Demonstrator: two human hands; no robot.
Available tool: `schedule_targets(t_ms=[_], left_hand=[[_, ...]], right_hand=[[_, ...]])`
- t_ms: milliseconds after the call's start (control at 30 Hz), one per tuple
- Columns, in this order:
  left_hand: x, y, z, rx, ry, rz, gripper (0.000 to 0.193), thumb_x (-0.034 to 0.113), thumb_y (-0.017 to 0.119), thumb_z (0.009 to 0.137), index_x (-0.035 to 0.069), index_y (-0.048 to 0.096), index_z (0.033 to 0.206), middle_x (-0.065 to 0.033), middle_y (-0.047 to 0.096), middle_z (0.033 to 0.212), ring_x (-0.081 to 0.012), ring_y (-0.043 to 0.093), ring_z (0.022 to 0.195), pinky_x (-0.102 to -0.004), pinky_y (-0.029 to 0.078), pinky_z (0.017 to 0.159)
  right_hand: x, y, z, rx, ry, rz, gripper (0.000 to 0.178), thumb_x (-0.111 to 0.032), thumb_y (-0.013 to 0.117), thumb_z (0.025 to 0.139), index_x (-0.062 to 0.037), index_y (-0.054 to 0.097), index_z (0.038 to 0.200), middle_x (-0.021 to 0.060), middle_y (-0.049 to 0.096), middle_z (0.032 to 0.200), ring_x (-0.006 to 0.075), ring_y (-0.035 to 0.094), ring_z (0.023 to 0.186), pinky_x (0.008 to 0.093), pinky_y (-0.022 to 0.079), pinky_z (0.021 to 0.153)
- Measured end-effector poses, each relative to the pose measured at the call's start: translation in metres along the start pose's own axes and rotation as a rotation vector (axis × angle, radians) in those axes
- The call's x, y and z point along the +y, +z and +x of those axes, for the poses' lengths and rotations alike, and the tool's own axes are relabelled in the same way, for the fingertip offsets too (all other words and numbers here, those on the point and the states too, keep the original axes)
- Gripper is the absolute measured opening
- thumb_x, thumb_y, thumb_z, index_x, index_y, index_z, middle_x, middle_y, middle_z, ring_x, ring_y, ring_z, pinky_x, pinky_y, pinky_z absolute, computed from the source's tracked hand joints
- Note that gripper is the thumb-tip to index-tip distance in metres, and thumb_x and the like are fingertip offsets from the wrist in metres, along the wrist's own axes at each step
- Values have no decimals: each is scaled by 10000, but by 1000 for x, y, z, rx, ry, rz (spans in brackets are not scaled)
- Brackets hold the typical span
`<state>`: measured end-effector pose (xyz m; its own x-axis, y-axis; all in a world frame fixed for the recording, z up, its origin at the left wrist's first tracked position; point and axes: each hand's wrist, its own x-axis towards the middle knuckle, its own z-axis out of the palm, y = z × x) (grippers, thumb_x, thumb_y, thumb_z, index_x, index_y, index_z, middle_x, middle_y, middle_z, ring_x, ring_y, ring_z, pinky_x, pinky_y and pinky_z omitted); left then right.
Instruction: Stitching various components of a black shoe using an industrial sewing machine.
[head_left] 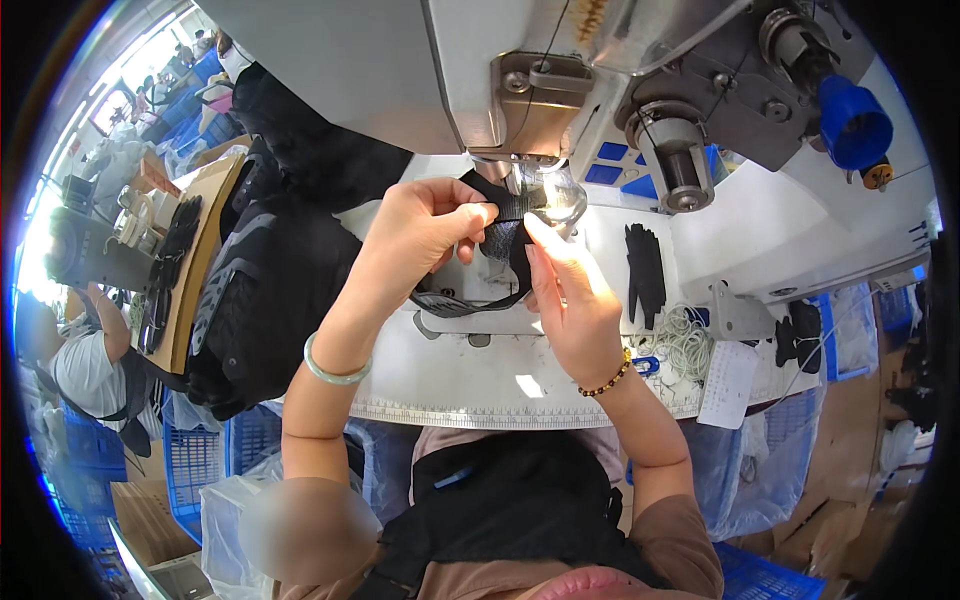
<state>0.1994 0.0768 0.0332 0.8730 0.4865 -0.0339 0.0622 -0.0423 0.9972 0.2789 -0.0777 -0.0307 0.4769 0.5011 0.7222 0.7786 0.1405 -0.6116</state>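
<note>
A black fabric strap [497,243] curves in a loop on the bed of a sewing machine [540,95], its upper end close to the presser foot area under the machine head. My left hand [428,228] is closed, pinching the strap's left edge between thumb and forefinger. On the other edge, the fingertips of my right hand [575,290] press the strap. The lower part of the loop [470,303] hangs toward me below both hands. The needle tip itself is too small and glare-lit to make out.
A large pile of black fabric pieces [285,250] lies on the left. To the right are black strips [645,275], a tangle of pale cord [685,342] and a paper slip [728,385]. Blue crates [195,455] stand below the table's ruler edge [520,415]. Another person [95,360] sits far left.
</note>
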Motion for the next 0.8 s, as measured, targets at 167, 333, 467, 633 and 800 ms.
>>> schedule_targets(t_ms=[167, 333, 467, 633, 800], left_hand=[[-4, -5, 6, -84, -12, 92, 191, 194, 646, 806, 18, 581, 774, -5, 560, 624, -44, 490, 498, -174, 343, 444], [-9, -3, 6, -146, 18, -85, 194, 184, 642, 827, 7, 576, 781, -25, 564, 681, -77, 492, 520, -202, 401, 509], [-8, -5, 8, -173, 9, -130, 175, 160, 632, 836, 3, 579, 779, -27, 565, 692, -83, 511, 541, -205, 425, 530], [-9, -5, 10, -188, 20, -145, 173, 147, 635, 832, 6, 576, 751, -28, 564, 687, -88, 524, 541, -198, 432, 523], [-8, -3, 10, -162, 6, -149, 182, 143, 640, 824, 11, 564, 724, -33, 563, 687, -89, 521, 523, -203, 428, 498]], right_hand=[[0, -1, 1, -18, -12, -28, 358, 47, 591, 817, -35, 566, 1165, 145, 603, 901, 260, 629, 716, 304, 508, 633], [2, 1, 0, 7, -55, -28, 293, -4, 570, 873, -26, 574, 1165, 60, 576, 792, 86, 543, 526, 219, 455, 496], [1, 1, 1, 3, -62, -28, 295, 1, 566, 874, -24, 571, 1168, 56, 572, 787, 84, 538, 527, 219, 451, 497], [0, 1, 1, 11, -51, -18, 295, -1, 561, 878, -27, 568, 1172, 48, 562, 774, 77, 525, 531, 216, 444, 496], [-2, 0, 1, 0, -23, -18, 368, 44, 610, 805, -36, 566, 1162, 138, 597, 867, 261, 631, 688, 311, 507, 606]])
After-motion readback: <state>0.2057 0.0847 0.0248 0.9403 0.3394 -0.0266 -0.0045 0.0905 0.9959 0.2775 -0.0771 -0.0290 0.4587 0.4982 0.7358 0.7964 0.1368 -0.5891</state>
